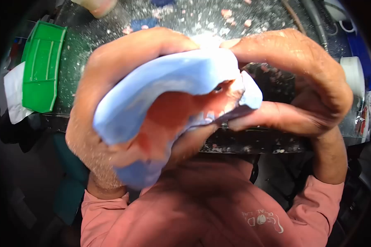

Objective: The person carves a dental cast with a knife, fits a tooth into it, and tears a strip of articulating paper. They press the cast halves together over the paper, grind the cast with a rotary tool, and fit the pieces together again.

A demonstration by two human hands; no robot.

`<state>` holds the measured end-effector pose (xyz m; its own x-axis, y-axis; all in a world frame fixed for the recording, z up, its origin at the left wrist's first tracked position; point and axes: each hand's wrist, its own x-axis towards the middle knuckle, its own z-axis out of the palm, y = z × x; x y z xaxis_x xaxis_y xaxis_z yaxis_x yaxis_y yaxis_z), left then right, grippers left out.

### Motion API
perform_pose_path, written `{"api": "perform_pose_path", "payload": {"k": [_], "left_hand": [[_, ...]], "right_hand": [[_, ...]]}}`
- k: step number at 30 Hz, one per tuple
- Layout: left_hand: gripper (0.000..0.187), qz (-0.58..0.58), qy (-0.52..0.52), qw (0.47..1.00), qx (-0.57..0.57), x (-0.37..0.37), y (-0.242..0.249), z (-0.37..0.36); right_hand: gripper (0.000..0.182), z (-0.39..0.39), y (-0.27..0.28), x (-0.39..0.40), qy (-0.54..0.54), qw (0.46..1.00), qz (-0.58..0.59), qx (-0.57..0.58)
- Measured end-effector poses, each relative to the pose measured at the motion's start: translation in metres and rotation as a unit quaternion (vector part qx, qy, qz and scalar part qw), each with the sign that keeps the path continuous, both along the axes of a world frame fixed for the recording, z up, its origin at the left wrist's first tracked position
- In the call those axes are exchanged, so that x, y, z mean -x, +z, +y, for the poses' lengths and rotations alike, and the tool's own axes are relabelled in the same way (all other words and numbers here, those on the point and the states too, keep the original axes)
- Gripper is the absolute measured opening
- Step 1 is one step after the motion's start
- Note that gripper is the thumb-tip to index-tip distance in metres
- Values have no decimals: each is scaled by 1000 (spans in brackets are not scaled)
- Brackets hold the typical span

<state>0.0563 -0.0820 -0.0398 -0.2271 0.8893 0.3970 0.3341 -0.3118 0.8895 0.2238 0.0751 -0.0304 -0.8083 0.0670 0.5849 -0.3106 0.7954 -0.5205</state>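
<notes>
A light blue, curved dental mould (169, 76) with a pink inner part (173, 111) is held up close to the camera. My left hand (95, 90) wraps round its outer left side, thumb or finger along the top edge and fingertips underneath. On the right, my right hand (309, 78) pinches the mould's right end between thumb and fingers, beside a small blue piece (251, 91) at that end. White tooth-like shapes show along the lower right of the pink part. Some edges are blurred.
A green tray (41, 68) lies at the left over white paper (15, 92). Pink and white crumbs are scattered on the dark table (82, 45). A white round container (352, 76) stands at the right. At the top left sits a pale pot (97, 6).
</notes>
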Motion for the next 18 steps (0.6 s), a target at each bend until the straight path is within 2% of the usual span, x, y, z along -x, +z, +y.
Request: {"api": "perform_pose_path", "payload": {"k": [1,2,3,5,6,7,10,15,17,18], "left_hand": [[60,88,-24,994,-65,5,-1,6],[62,0,-15,998,-61,2,3,8],[64,154,-7,984,-88,13,7,19],[61,199,-37,973,-111,20,21,35],[61,198,-29,976,-86,18,29,40],[60,258,-50,959,-108,22,35,48],[59,173,-89,977,-84,17,39,69],[59,213,-91,969,-84,13,47,88],[56,260,-49,948,-174,10,43,89],[60,218,-64,965,-129,12,38,84]], "right_hand": [[62,8,4,-3,9,1000,7,2],[61,9,5,-5,-9,1000,18,15],[60,10,4,-6,-27,999,31,27],[58,14,6,-9,-49,996,54,41],[56,19,10,-11,-49,997,58,25],[54,22,12,-14,-70,996,59,20],[44,28,9,-16,-112,985,124,53],[44,37,13,-22,-136,980,128,65],[43,36,17,-24,-127,982,131,44],[43,37,18,-25,-128,982,130,49]]}}
